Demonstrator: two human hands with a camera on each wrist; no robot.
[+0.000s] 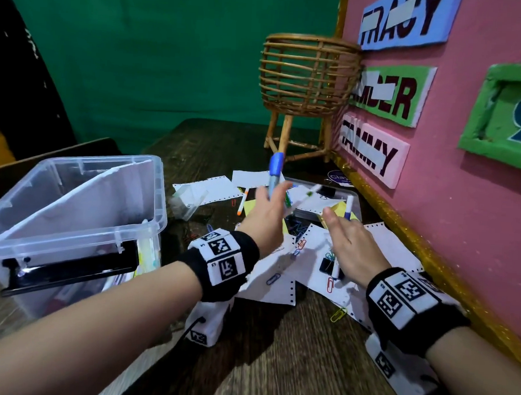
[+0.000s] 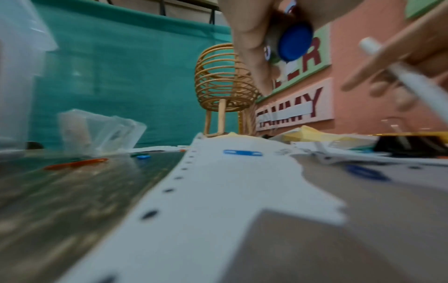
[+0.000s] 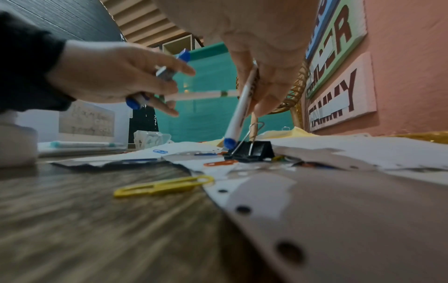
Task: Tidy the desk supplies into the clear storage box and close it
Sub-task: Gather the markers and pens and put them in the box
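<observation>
Pens are being gathered off the tabletop (image 1: 274, 364) in bunches, it seems, so that one trip to the storage box (image 1: 71, 217) clears several at once. The left hand (image 1: 264, 218) is hovering above the scattered paper sheets (image 1: 266, 285), its grip clenched round a blue-capped marker (image 1: 275, 174) standing upright, with a thinner white pen (image 1: 306, 196) jutting sideways from the same fingers. The right hand (image 1: 353, 247), just beside it nearer the pink board (image 1: 465, 178), is pinching a white pen with a blue tip (image 3: 238, 113) that slants down toward a black binder clip (image 3: 252, 151) on the paper; whether tip and clip touch is unclear.

The box is standing open, well apart on the left, with its black handle (image 1: 68, 270) facing the person and some supplies already inside. Its lid (image 1: 322, 194) appears to be lying under the clutter by the board, still to be freed. Coloured paper clips, among them a yellow one (image 3: 164, 185), are remaining loose on the paper and the wood.
</observation>
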